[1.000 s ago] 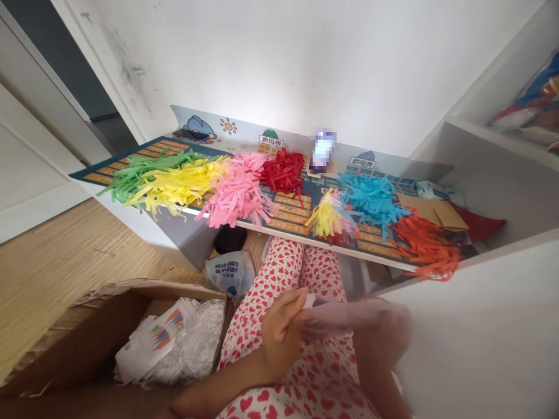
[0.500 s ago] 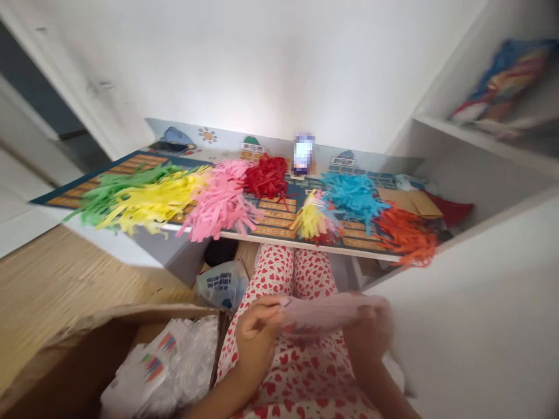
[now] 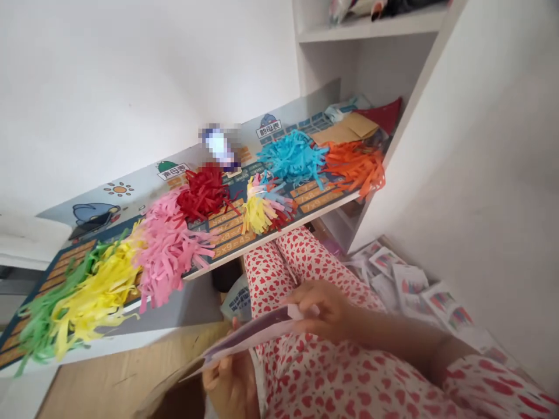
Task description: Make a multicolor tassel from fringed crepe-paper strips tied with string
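Note:
Above my lap a pale flat bag is stretched between both hands, tilted with its left end lower. Its long upper edge gapes a little, showing a shaded inside. My left hand pinches the lower left end, its fingers partly behind the bag. At the right end, my right hand has thumb and fingers closed on a folded corner. On the desk ahead, a small mixed bundle of yellow, pink, blue and red paper strips lies nearest the hands.
Piles of green, yellow, pink, red, blue and orange strips line the desk. A blurred phone stands behind. Several printed packets lie low right. A cardboard box is at lower left.
My view has turned to the right, bringing the printed packets into sight. The bag has tilted, its left end dropping, and its edge now gapes. Both hands still hold it.

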Demonstrator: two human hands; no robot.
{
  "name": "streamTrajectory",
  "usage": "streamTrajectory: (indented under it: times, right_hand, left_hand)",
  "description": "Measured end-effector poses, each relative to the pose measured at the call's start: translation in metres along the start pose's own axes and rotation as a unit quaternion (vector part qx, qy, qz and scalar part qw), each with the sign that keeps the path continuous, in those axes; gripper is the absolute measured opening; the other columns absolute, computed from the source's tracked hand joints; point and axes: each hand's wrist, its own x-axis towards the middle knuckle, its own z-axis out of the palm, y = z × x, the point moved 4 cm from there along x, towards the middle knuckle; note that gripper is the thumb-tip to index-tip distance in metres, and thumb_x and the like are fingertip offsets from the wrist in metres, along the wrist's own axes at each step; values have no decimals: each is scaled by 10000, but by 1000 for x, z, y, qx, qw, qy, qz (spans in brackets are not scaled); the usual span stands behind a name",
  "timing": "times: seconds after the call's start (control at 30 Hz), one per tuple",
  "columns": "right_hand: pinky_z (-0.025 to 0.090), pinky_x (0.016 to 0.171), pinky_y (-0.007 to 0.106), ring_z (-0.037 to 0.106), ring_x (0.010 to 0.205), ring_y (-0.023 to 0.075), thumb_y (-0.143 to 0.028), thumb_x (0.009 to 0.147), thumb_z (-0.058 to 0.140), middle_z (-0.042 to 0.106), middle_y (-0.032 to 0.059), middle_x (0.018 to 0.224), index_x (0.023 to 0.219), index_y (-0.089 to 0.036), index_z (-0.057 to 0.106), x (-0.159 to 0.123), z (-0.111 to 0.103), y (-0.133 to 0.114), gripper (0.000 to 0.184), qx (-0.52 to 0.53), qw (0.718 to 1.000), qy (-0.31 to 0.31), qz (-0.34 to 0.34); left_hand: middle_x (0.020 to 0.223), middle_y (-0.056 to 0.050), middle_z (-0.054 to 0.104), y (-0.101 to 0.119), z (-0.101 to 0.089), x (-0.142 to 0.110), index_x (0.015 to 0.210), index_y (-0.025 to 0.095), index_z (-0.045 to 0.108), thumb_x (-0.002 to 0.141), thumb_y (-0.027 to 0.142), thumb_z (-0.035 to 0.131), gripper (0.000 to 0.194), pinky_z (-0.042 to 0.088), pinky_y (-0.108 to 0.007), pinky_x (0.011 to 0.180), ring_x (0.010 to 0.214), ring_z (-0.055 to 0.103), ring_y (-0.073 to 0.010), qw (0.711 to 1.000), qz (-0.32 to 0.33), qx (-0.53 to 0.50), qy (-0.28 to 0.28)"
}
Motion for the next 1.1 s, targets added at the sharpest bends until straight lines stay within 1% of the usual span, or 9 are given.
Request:
streamTrajectory:
  times: [0.1, 0.23, 0.33, 0.47, 0.63, 0.73, 0.83, 0.97, 1.1]
  right_hand:
    - [573, 683, 249, 728, 811, 164, -190, 822, 694, 753, 68, 939, 970, -240, 581, -2, -3, 3, 192, 13, 999, 49, -9]
    - [566, 670, 224, 725, 776, 155, -166, 814, 709, 753, 60, 946, 941, -242, 609, -3, -9, 10, 179, 57, 995, 79, -8]
    - [560, 636, 217, 718, 736, 148, -163, 819, 701, 749, 37, 890, 900, -246, 631, -7, -15, 12, 135, 89, 992, 92, 2]
    - [544, 619, 237, 690, 688, 146, -162, 792, 728, 722, 27, 795, 884, -236, 641, -15, -23, 8, 146, 118, 987, 102, 26]
    - [484, 573, 222, 623, 604, 119, -201, 796, 725, 688, 13, 731, 988, -237, 671, -16, -30, -3, 204, 62, 994, 72, 50]
    - [492, 583, 226, 621, 598, 118, -195, 812, 701, 687, 13, 727, 951, -233, 678, -12, -31, -8, 146, 92, 992, 68, 58]
    - [516, 618, 232, 652, 662, 127, -137, 800, 703, 707, 24, 782, 940, -236, 678, -10, -30, -9, 174, 136, 985, 75, 74]
    - [540, 663, 267, 674, 733, 146, -106, 811, 682, 719, 35, 842, 966, -246, 683, -9, -30, -10, 209, 156, 983, 75, 61]
    - [540, 657, 292, 662, 709, 159, -131, 817, 653, 709, 27, 801, 925, -239, 696, -13, -41, -10, 159, 82, 989, 72, 103]
  left_hand:
    - [654, 90, 669, 3, 6, 0, 681, 218, 603, 583, 413, 871, 346, 584, -185, 640, 671, 669, -105, 999, 26, 22, 10]
    - [751, 29, 715, 4, 16, -1, 707, 214, 611, 608, 506, 832, 380, 618, -312, 719, 843, 708, -202, 998, 24, 64, 13]
    - [760, 24, 718, 2, 20, -3, 678, 216, 601, 613, 462, 843, 351, 620, -335, 764, 869, 714, -213, 999, 10, 50, -1]
    - [737, 43, 714, -2, 15, -4, 693, 222, 636, 590, 397, 869, 309, 629, -341, 765, 787, 718, -190, 999, 20, 29, 1]
    - [770, 51, 717, 0, 13, -3, 707, 254, 691, 601, 368, 865, 233, 632, -322, 789, 719, 694, -139, 997, 68, 10, -38]
    - [758, 51, 700, 2, 15, -2, 723, 273, 699, 642, 357, 845, 187, 628, -319, 807, 702, 686, -132, 996, 63, 34, -43]
    - [722, 69, 673, 6, 17, -2, 696, 256, 673, 619, 374, 852, 228, 620, -318, 827, 653, 666, -112, 996, 72, 36, -39]
    - [668, 83, 644, 10, 25, -5, 731, 240, 629, 562, 317, 884, 315, 616, -322, 789, 643, 650, -112, 999, 34, 13, -33]
    - [726, 19, 680, 14, 41, -11, 806, 215, 686, 604, 335, 861, 293, 609, -358, 730, 695, 676, -169, 998, -3, 57, -33]
